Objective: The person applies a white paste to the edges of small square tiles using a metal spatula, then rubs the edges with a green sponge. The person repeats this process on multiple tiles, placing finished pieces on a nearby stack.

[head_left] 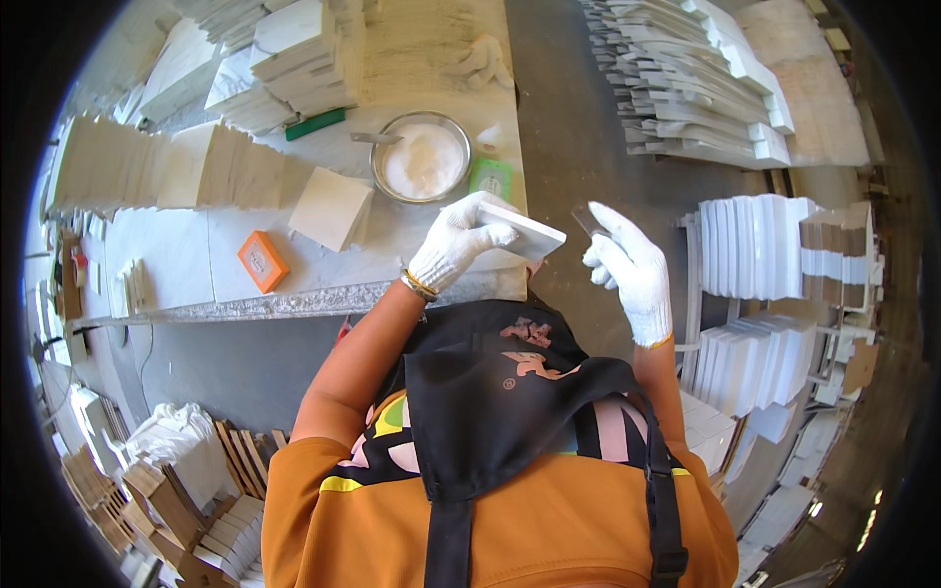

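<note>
White-gloved hands (457,241), white tile (537,231); pale surface (176,250), its near edge grey-speckled; orange block (263,262) toward that edge, green block (492,178) beside the right edge.

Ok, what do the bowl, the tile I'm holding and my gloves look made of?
Bowl: probably stainless steel, shiny, from its bright rim. Tile: stone or ceramic, seemingly smooth, given its pale, crisp edges. Gloves: likely knitted cotton, matte, with ribbed cuffs.

A small circled mark (509,384) reads — on the black apron (480,431).
</note>
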